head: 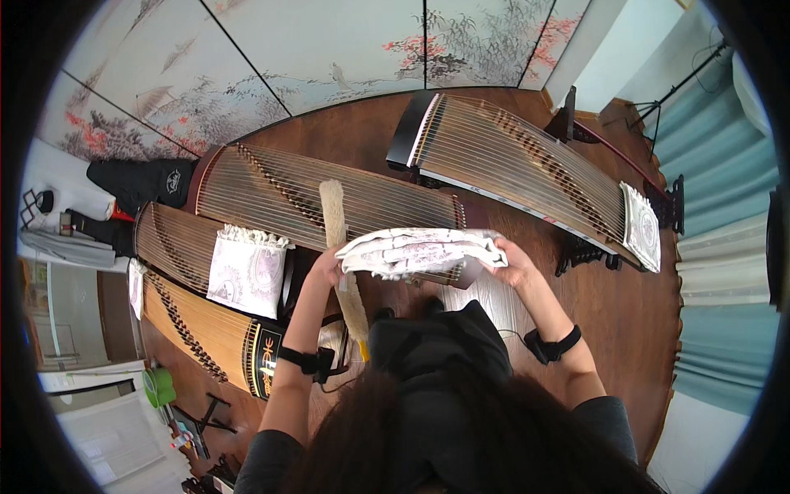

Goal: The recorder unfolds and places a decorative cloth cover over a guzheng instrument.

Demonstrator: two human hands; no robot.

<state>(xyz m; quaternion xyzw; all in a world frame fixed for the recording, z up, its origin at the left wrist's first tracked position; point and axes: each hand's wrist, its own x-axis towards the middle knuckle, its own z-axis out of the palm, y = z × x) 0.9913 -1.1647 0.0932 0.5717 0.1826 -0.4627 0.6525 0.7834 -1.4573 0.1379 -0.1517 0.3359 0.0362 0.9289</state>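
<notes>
A folded white cloth with a faint purple pattern (419, 252) is held up between my two hands. My left hand (327, 267) grips its left end, and my right hand (513, 264) grips its right end. A long fluffy beige duster (334, 213) with a yellow tip runs beside my left hand and passes behind it; whether that hand also holds it, I cannot tell. Below the cloth lies a guzheng (382, 200), its strings and bridges partly hidden by the cloth and the duster.
Another guzheng (512, 160) stands at the right, with a folded fringed cloth (642, 227) on its end. Two more guzhengs (176, 247) (203, 327) stand at the left, near another fringed cloth (247, 272). A green bucket (158, 387) is at lower left.
</notes>
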